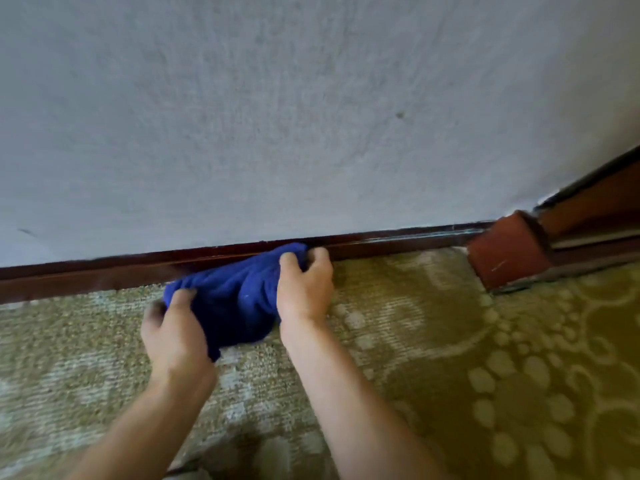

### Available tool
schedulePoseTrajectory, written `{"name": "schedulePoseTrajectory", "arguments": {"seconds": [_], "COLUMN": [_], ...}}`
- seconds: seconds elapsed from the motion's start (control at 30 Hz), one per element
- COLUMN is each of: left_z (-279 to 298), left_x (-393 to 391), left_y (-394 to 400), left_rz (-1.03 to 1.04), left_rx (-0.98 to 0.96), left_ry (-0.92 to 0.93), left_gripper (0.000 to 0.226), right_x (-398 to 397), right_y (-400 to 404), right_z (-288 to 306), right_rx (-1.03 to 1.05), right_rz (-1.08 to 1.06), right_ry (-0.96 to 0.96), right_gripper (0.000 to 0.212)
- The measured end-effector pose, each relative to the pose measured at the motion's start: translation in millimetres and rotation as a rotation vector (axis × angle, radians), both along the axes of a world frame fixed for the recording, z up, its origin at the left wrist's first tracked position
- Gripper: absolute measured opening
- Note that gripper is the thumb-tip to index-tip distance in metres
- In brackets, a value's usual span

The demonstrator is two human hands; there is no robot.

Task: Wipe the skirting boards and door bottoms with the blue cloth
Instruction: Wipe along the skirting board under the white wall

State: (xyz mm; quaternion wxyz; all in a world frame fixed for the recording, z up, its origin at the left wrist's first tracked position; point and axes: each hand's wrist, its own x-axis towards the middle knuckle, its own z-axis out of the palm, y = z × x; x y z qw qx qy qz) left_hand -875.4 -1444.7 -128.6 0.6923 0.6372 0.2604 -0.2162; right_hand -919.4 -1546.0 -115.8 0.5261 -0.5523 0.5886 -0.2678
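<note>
Both hands grip the blue cloth (232,299), left hand (173,327) at 7 o'clock, right hand (304,289) at 2, bunched against the skirting board (86,275). Looks soft and floppy, so grab a wad.

I can read no text, label, brand, number or sign anywhere in my head view.
</note>
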Motion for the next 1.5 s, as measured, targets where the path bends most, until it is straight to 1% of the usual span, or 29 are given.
{"name": "schedulePoseTrajectory", "arguments": {"seconds": [0.07, 0.1, 0.17, 0.23, 0.27, 0.37, 0.43, 0.5, 0.57, 0.6, 0.67, 0.73, 0.8, 0.9, 0.97, 1.0, 1.13, 1.17, 1.3, 1.4, 1.47, 1.5], "left_z": [3, 6, 8, 9, 10, 11, 13, 11, 7, 6, 5, 13, 30, 42, 40, 36, 19, 18, 33, 49, 49, 45], "left_x": [-4, -6, -10, -1, 9, 54, 79, 85, 73, 62, 40, 21, 11, 11, 7, 4, -13, -17, -27, -34, -39, -42], "left_y": [12, 14, 19, 27, 34, 72, 96, 102, 87, 74, 44, 19, 1, -6, -9, -11, -28, -31, -30, -31, -40, -48], "left_rz": [-0.07, -0.126, -0.182, -0.13, -0.078, 0.085, 0.125, 0.131, 0.111, 0.081, -0.019, -0.094, -0.144, -0.11, -0.157, -0.199, -0.351, -0.367, -0.425, -0.433, -0.477, -0.488], "left_rx": [-0.017, -0.02, -0.032, -0.023, 0.005, 0.081, 0.086, 0.077, 0.055, 0.027, -0.013, -0.054, -0.076, -0.035, 0.028, 0.054, 0.104, 0.119, 0.154, 0.22, 0.248, 0.251], "left_ry": [-0.039, -0.067, -0.096, -0.096, -0.104, -0.143, -0.148, -0.141, -0.131, -0.122, -0.111, -0.159, -0.254, -0.3, -0.316, -0.306, -0.148, -0.153, -0.317, -0.38, -0.392, -0.355], "left_gripper": [0.018, 0.018, 0.009, 0.009, 0.013, 0.023, 0.022, 0.02, 0.019, 0.016, 0.012, 0.011, 0.009, 0.016, 0.019, 0.019, 0.009, 0.01, 0.011, 0.016, 0.016, 0.017], "right_x": [-13, -17, -18, 0, 13, 50, 61, 61, 52, 44, 23, 3, -12, -29, -47, -57, -98, -107, -122, -117, -117, -120], "right_y": [-14, -20, -19, 2, 18, 68, 89, 94, 82, 71, 41, 13, -6, -9, -6, -5, -14, -17, -23, -37, -52, -60], "right_z": [-3, -6, -11, -20, -24, -27, -20, -15, -13, -13, -8, 2, 11, 19, 16, 13, -2, -6, -20, -19, -22, -25], "right_rx": [0.041, 0.065, 0.144, 0.267, 0.332, 0.558, 0.68, 0.624, 0.489, 0.415, 0.292, 0.238, 0.251, 0.336, 0.367, 0.371, 0.289, 0.286, 0.364, 0.304, 0.284, 0.306], "right_rz": [0.092, 0.087, -0.026, -0.132, -0.138, -0.02, 0.075, 0.144, 0.148, 0.12, -0.004, -0.147, -0.193, -0.078, -0.038, -0.026, 0.008, 0.017, 0.068, 0.129, 0.124, 0.108], "right_ry": [-0.006, -0.011, -0.064, -0.122, -0.133, -0.237, -0.314, -0.315, -0.282, -0.275, -0.285, -0.317, -0.36, -0.415, -0.429, -0.426, -0.452, -0.478, -0.551, -0.58, -0.615, -0.625], "right_gripper": [0.022, 0.023, 0.02, 0.017, 0.017, 0.021, 0.02, 0.019, 0.019, 0.019, 0.019, 0.017, 0.02, 0.02, 0.019, 0.019, 0.017, 0.016, 0.006, 0.012, 0.009, 0.005]}}
